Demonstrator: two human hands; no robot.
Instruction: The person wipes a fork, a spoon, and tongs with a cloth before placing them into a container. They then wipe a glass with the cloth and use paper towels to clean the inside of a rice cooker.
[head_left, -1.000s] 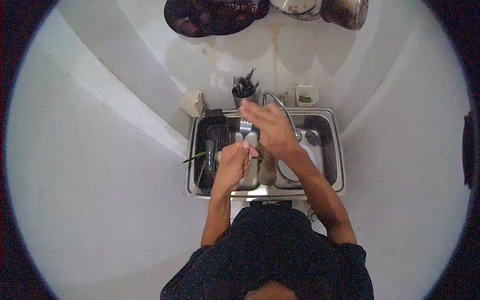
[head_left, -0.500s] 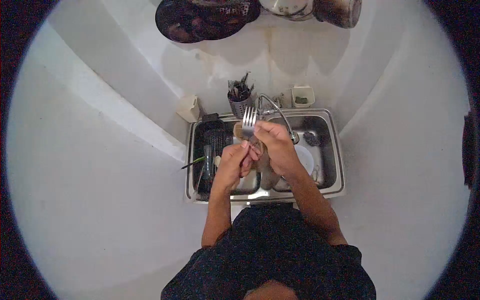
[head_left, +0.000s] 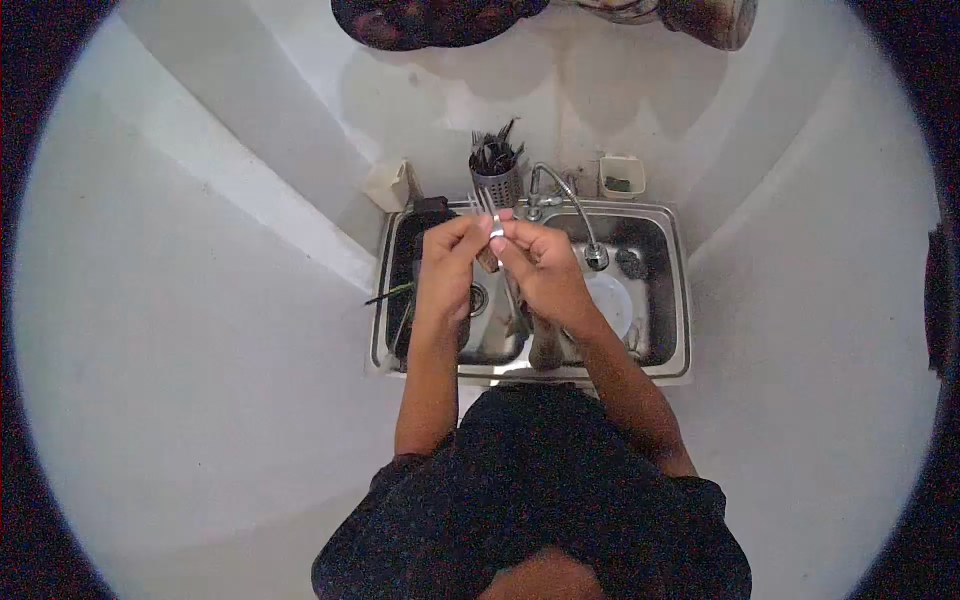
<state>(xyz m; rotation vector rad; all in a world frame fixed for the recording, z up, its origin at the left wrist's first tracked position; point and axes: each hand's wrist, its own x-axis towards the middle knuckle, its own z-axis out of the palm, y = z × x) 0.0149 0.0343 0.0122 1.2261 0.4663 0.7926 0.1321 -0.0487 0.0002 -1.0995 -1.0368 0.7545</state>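
The fork (head_left: 497, 229) is held above the sink (head_left: 684, 330), near its far edge, between the nearly closed fingertips of left hand (head_left: 447, 262) and right hand (head_left: 550, 272); neither hand is nearer. Its tines are pointed toward the far edge, tilted slightly left; its handle is mostly hidden. Beyond it, upright cutlery (head_left: 493, 153) is contained in the perforated holder (head_left: 499, 190). In the right basin, a white plate (head_left: 612, 300) is seen.

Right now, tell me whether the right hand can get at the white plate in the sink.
Probably yes: the white plate lies near the right hand, its face largely uncovered, though that hand is busy at the fork.
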